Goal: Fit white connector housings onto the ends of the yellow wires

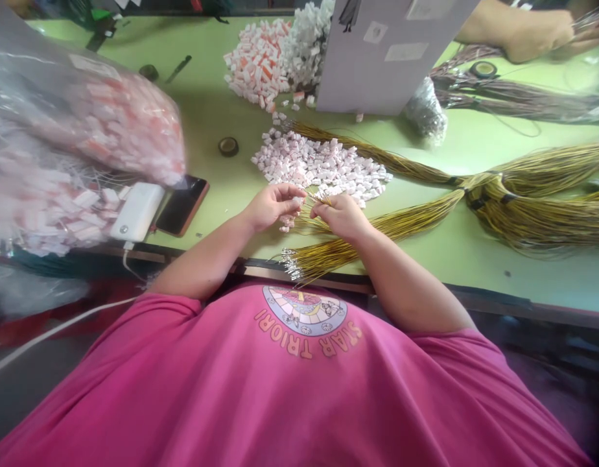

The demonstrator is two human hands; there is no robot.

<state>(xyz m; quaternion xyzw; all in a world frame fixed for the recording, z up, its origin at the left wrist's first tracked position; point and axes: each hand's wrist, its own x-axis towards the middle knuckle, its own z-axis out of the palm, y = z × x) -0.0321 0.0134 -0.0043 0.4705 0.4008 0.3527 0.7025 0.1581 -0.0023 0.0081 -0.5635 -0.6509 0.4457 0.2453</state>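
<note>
My left hand [276, 206] is closed in a pinch, with what looks like a small white connector housing [296, 202] at its fingertips. Facing it, my right hand [345, 215] is closed round a few thin yellow wires [323, 200]. The fingertips of both hands nearly meet. Just beyond them lies a heap of white connector housings [323, 162]. Below my hands a bundle of yellow-and-black wires [377, 228] with shiny metal terminals [290, 264] runs along the table's near edge. A second wire bundle [401, 163] passes behind the heap.
On the left are a clear bag of orange-and-white connectors [129, 123], a white power bank [137, 211] and a phone [181, 206]. A tape roll [228, 146] lies left of the heap. A grey box [377, 58] stands behind. Another person's arm [518, 29] is at far right.
</note>
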